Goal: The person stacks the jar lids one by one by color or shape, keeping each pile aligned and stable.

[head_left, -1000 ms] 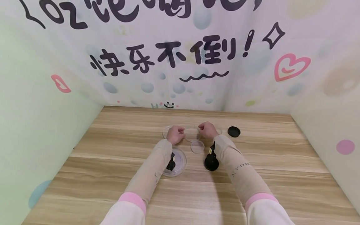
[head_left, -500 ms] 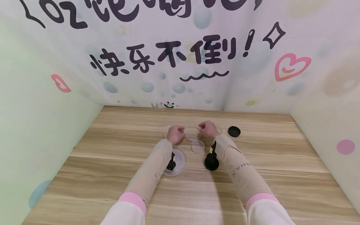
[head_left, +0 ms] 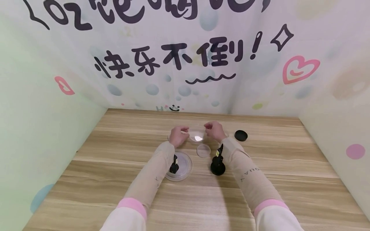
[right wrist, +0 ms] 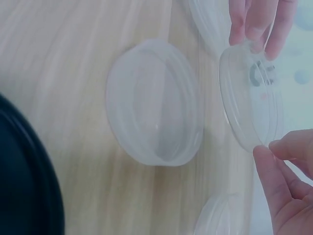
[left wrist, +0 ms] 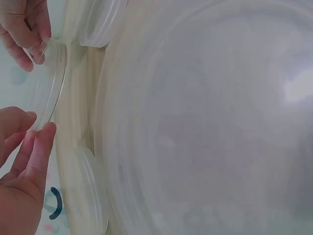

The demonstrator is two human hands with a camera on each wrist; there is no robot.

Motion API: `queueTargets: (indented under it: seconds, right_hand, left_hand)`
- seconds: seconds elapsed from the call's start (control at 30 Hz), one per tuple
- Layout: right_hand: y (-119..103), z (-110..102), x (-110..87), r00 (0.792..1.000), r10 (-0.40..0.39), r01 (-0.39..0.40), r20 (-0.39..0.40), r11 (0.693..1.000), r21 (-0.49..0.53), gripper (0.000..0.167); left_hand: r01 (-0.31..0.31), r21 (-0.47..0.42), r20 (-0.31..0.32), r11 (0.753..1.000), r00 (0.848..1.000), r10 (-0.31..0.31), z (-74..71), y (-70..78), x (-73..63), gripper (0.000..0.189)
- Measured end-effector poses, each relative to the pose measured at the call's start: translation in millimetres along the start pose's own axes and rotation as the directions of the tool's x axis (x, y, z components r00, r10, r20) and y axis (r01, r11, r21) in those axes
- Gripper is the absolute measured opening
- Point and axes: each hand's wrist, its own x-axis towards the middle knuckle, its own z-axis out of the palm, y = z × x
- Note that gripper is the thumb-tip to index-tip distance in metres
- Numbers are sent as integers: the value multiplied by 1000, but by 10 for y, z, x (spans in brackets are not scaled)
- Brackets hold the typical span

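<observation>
A clear petri dish (head_left: 198,136) is held between my two hands, raised off the table with a bright glint on it. My left hand (head_left: 178,136) pinches its left rim between thumb and fingertips. On the opposite rim, my right hand (head_left: 215,131) pinches with thumb and fingers. The right wrist view shows the held petri dish (right wrist: 249,100) nearly edge-on, see-through. Close in front of it lies a smaller clear dish (head_left: 203,150). A large clear dish (head_left: 183,165) sits under my left wrist, filling much of the left wrist view.
Another clear dish (left wrist: 88,191) lies beyond my left hand, and one more clear dish (right wrist: 220,215) is partly behind my right hand. A black round lid (head_left: 241,135) lies at the right. A second black round piece (head_left: 217,166) is below my right wrist. A printed cloth stands behind the table.
Both hands have moved slightly up and away with the petri dish, which has risen and tilted and catches the light. The other dishes and the black lid have stayed put.
</observation>
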Motion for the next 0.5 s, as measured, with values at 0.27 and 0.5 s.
queueTargets:
  seconds: [0.27,0.5]
  right_hand:
    - [-139,-13,-108,1000,-30,30,4,999,30,29]
    - [-135,29,-127,998,-65,64,10,997,35,29]
  left_hand:
    - [22,-69,29,997,999,-20,-103,14,-31,36]
    - [33,-110,68,993,997,-25,-176,-23,-92,36]
